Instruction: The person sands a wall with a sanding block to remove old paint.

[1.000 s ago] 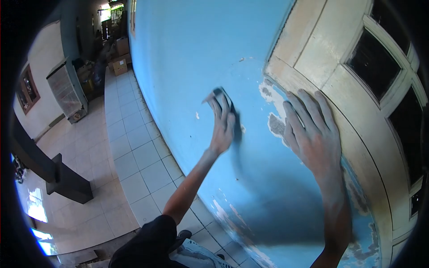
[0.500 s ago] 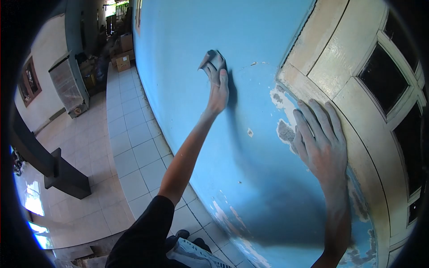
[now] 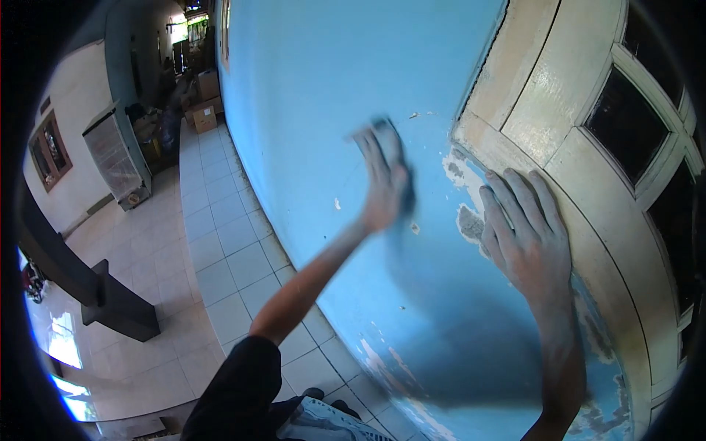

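Note:
My left hand (image 3: 386, 187) is pressed to the blue wall (image 3: 309, 88), blurred by motion. Under its fingers is a folded grey sheet of sandpaper (image 3: 384, 126), mostly hidden; only its edges show past the fingertips. Grey dust coats both hands. Flat against the wall beside the cream door frame (image 3: 588, 220), my right hand (image 3: 531, 246) rests with fingers spread and holds nothing. Just left of it, a patch of peeled paint (image 3: 469, 222) bares grey plaster. A small chip (image 3: 415, 228) marks the wall below my left hand.
Cream door panels with dark glass panes (image 3: 629, 125) stand at the right. White floor tiles (image 3: 246, 268) run along the wall's foot. Farther left are a dark pillar (image 3: 121, 309), a wrapped cabinet (image 3: 121, 158) and cardboard boxes (image 3: 204, 117). A pale plastic chair (image 3: 331, 422) is low in view.
My left hand has moved down and to the right across the wall with the sandpaper. My right hand stays in place. The view has shifted slightly.

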A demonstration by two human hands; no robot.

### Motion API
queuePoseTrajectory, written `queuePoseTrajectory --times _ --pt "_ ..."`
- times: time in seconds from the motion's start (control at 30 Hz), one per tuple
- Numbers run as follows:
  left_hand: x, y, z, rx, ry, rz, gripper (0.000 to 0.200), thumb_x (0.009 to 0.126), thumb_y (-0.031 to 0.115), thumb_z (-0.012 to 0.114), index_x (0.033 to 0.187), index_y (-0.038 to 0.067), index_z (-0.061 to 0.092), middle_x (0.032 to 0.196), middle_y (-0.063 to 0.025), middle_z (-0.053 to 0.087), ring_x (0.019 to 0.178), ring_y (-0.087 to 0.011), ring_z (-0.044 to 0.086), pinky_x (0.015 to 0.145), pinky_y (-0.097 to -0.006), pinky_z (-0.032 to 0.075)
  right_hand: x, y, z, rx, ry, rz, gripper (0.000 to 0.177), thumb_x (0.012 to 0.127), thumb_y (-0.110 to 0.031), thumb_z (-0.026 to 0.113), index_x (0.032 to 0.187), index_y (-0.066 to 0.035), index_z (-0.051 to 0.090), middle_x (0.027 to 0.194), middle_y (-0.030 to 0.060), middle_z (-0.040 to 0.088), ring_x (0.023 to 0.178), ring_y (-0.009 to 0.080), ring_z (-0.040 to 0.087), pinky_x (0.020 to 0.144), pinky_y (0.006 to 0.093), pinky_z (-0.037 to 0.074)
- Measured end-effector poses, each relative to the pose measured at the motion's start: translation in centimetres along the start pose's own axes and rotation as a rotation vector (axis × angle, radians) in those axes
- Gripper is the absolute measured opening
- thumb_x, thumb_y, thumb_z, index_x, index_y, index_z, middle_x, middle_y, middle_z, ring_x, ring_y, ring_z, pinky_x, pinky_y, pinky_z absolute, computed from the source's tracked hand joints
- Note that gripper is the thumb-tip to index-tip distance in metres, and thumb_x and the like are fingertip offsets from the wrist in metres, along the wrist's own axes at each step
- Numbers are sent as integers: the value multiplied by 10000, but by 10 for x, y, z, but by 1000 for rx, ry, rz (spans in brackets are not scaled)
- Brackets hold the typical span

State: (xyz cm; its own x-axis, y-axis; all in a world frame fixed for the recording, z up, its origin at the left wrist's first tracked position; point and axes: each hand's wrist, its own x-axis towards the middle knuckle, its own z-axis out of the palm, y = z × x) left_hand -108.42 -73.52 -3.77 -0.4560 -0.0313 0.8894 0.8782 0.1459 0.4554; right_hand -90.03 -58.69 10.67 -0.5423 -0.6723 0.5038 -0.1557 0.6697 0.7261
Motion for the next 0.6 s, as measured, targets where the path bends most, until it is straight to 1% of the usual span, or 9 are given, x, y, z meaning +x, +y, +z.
queuePoseTrajectory --times 0.07,0.13,0.2,0.3,0.33,0.37,0.47,0.53,0.6 --pt "-31 21 2 130 -207 24 623 992 457 150 1485 91 44 1472 -276 -216 1338 -451 -243 1090 -571 -61 0 -1 -2 -1 -12 0 299 831 -207 582 1094 -67 612 1170 58 597 1171 206 496 1085 398 339" --pt "7 5 -2 120 -78 -36 606 996 442 156 1486 98 62 1476 -284 -192 1343 -463 -221 1098 -559 -53 -1 -1 -2 -5 -12 -12 297 833 -205 580 1094 -66 611 1169 59 596 1173 205 494 1085 397 338" --pt "67 -36 -15 -46 70 -125 593 1002 414 167 1478 66 105 1478 -301 -159 1353 -476 -179 1105 -549 -29 0 1 -1 -2 -12 -19 295 834 -203 577 1094 -65 610 1169 61 595 1175 203 493 1086 397 338" --pt "78 -1 -21 25 44 -268 591 1007 392 176 1469 29 112 1479 -311 -133 1359 -482 -152 1109 -542 -4 0 0 -1 11 -11 3 290 839 -202 571 1089 -60 609 1169 65 593 1172 205 494 1086 397 338" --pt "54 -8 -9 36 41 -68 588 1008 383 189 1469 26 113 1477 -313 -144 1359 -483 -154 1101 -561 13 0 0 -1 2 -11 -5 291 839 -206 573 1086 -57 609 1169 65 592 1169 205 495 1085 397 338" --pt "30 15 -3 148 -37 60 615 1002 417 192 1469 25 110 1475 -310 -161 1350 -496 -169 1094 -577 17 1 0 0 -8 -11 -12 292 839 -210 576 1084 -54 609 1168 66 592 1167 205 496 1084 398 338" --pt "-54 56 16 117 -326 121 605 986 475 181 1481 127 170 1475 -311 -155 1329 -514 -200 1087 -579 -21 2 -1 -1 5 -2 -7 292 832 -210 584 1074 -50 611 1163 64 595 1162 206 500 1080 397 340" --pt "-45 51 18 112 -350 55 607 987 465 198 1479 110 169 1476 -316 -143 1331 -521 -189 1089 -573 -26 2 -1 -2 18 -5 -6 290 828 -208 586 1069 -48 612 1161 64 597 1161 205 500 1080 395 339" --pt "5 49 9 141 -176 117 602 989 446 214 1477 97 164 1477 -326 -116 1336 -529 -162 1089 -571 -29 1 1 -2 29 -12 0 288 825 -206 589 1064 -46 613 1158 63 598 1161 204 500 1079 392 337"
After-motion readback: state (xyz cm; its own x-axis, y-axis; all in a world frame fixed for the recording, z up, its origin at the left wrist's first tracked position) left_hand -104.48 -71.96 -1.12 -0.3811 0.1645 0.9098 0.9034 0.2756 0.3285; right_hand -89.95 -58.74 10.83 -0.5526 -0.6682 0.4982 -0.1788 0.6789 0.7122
